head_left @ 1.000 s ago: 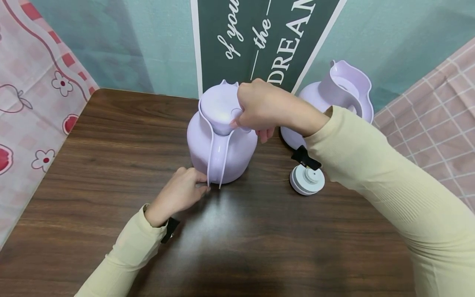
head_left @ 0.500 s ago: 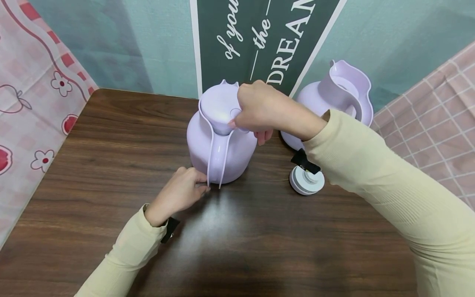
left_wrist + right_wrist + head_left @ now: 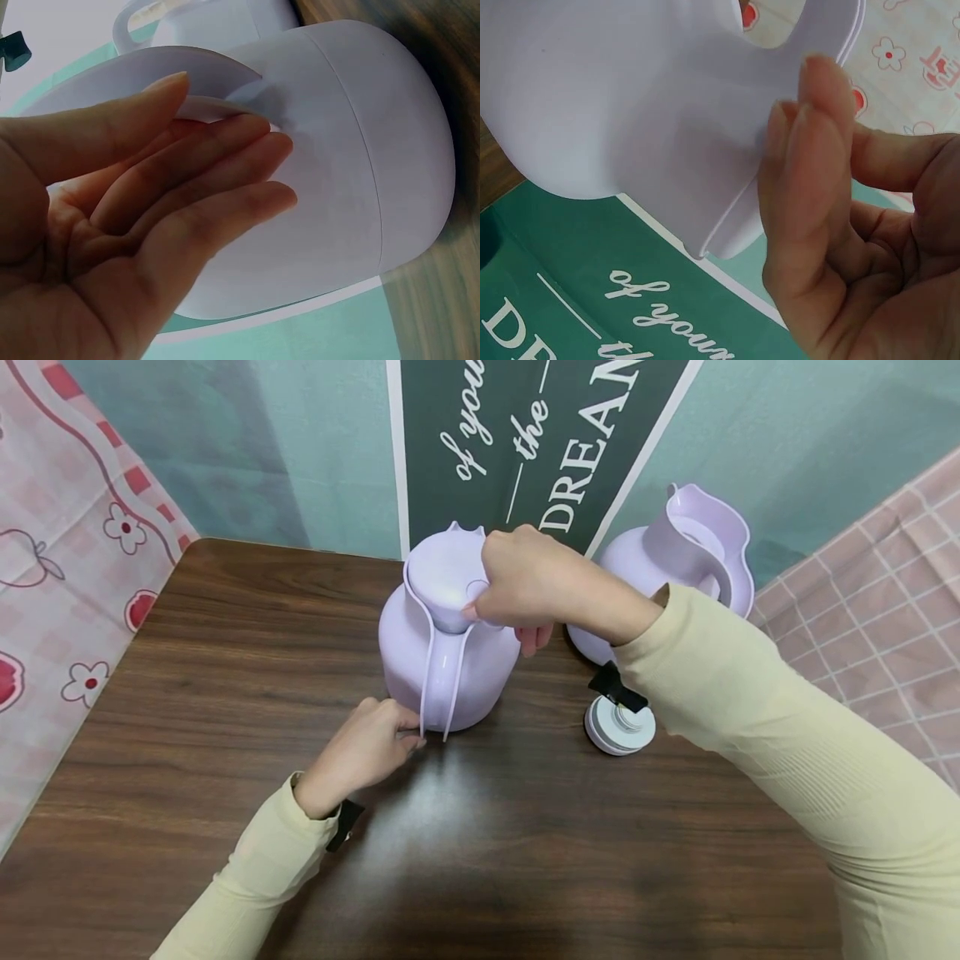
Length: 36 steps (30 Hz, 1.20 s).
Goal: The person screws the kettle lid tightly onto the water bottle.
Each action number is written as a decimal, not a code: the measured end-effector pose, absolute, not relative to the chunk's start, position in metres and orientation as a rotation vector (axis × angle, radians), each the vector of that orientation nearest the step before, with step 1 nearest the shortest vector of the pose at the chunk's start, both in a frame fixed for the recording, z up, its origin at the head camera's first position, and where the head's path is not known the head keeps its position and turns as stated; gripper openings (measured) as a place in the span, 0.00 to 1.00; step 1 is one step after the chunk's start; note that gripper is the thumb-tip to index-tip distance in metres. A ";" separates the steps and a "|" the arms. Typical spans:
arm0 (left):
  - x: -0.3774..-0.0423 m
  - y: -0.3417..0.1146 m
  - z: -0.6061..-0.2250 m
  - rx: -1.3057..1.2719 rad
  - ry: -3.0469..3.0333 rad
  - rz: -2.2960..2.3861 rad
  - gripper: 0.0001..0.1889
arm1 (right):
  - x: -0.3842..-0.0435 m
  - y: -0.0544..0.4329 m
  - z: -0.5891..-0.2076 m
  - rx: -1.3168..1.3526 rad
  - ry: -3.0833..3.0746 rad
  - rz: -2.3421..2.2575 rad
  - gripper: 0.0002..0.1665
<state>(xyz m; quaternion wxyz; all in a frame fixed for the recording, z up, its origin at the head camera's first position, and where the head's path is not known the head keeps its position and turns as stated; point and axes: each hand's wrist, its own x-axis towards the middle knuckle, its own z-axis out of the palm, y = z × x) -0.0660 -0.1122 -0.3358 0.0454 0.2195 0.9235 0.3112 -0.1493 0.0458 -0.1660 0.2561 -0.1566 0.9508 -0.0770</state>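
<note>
A lilac thermos jug (image 3: 480, 672) stands upright near the back of the table, its round lid (image 3: 444, 567) seated in the top. My right hand (image 3: 528, 577) grips the lid's right edge from above, with the thumb at its front. Low on the jug, my left hand (image 3: 367, 743) pinches the lower end of the handle (image 3: 441, 685) between thumb and fingers. The left wrist view has the jug's body (image 3: 322, 187) lying sideways across it, beyond the left hand's curled fingers. In the right wrist view the bent fingers overlap the jug's rim (image 3: 731, 206).
A second lilac jug (image 3: 633, 556) stands at the back right with its top uncovered, partly behind the right forearm. In front of it a round white stopper (image 3: 613, 741) lies on the dark wooden table (image 3: 525, 860). A green lettered banner (image 3: 480, 502) hangs behind.
The right forearm and wrist have lowered slightly over the second. The jug and left hand stay practically in place.
</note>
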 end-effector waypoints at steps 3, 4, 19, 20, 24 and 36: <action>-0.066 -0.113 -0.336 0.669 2.827 0.945 0.12 | -0.151 0.045 -0.166 -0.418 2.568 -0.232 0.15; -0.066 -0.113 -0.336 0.666 2.826 0.942 0.12 | -0.151 0.045 -0.165 -0.415 2.566 -0.239 0.16; -0.068 -0.115 -0.334 0.611 2.781 0.918 0.02 | -0.157 0.063 -0.174 -0.494 2.558 -0.369 0.21; -0.068 -0.116 -0.334 0.598 2.782 0.917 0.04 | -0.157 0.065 -0.175 -0.509 2.562 -0.381 0.21; -0.068 -0.118 -0.331 0.521 2.786 0.939 0.09 | -0.159 0.080 -0.179 -0.576 2.565 -0.485 0.20; -0.066 -0.127 -0.341 0.293 3.134 0.750 0.18 | -0.152 0.126 -0.200 -0.608 2.687 -0.700 0.13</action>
